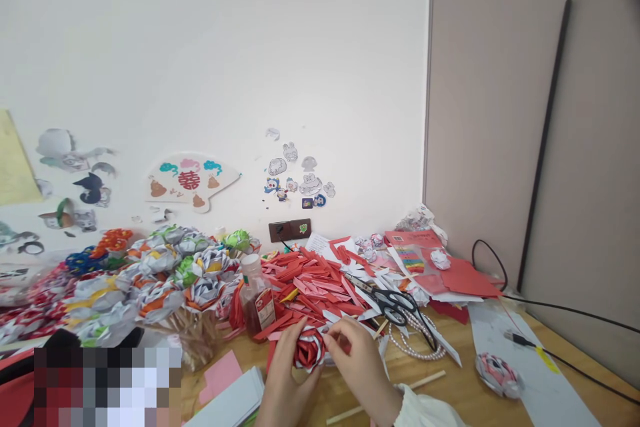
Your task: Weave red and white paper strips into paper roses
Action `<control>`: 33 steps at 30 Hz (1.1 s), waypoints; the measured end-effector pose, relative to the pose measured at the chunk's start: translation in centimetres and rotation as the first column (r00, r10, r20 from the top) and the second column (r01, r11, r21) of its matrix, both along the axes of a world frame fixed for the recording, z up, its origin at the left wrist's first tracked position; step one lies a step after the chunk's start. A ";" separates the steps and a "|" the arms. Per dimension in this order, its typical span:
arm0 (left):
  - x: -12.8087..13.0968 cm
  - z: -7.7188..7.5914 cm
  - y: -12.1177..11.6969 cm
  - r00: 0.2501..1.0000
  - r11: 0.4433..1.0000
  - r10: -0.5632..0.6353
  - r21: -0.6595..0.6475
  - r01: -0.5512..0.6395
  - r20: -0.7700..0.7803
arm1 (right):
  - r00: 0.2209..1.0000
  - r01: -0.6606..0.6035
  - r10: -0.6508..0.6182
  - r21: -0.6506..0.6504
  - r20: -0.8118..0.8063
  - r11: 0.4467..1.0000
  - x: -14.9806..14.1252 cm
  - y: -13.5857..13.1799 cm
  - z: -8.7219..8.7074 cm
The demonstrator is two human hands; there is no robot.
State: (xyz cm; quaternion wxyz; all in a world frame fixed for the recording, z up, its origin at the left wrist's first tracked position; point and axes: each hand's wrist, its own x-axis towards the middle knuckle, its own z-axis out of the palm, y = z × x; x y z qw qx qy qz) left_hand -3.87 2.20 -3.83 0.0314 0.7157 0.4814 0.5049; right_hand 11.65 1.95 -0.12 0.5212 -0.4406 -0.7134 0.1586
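Observation:
A red paper rose with white edges (309,349) sits in my left hand (284,373), whose fingers wrap round its left side and underneath. My right hand (354,355) is at the flower's right edge, thumb and fingertips pinched together; whether a petal is between them is too small to make out. Just beyond my hands lies a heap of folded red paper strips (317,277). A glue bottle (257,300) with a white cap stands upright to the left of the heap. Black-handled scissors (387,300) rest on the heap's right side.
Bunches of folded paper flowers (170,267) on sticks crowd the left. Pearl beads (417,353) lie right of my hands, near a wooden stick (427,380). A pink-and-white paper flower (497,373), black cable (560,363) and red paper (465,273) are farther right. White paper (233,403) lies front left.

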 end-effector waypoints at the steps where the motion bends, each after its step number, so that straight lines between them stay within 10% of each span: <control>1: 0.0 -0.2 0.0 1.000 1.000 -0.005 -0.013 0.005 -0.002 | 1.000 -0.006 0.006 -0.007 0.001 1.000 0.1 0.1 0.0; 26: 0.1 0.0 -0.7 0.988 0.997 -0.034 -0.079 0.023 -0.148 | 0.998 0.041 -0.042 0.027 0.056 0.999 0.0 0.5 -0.9; 33: 0.3 0.1 -0.7 0.988 0.996 -0.032 -0.092 0.018 -0.148 | 0.996 -0.061 0.053 -0.131 -0.067 0.990 0.0 1.0 -1.1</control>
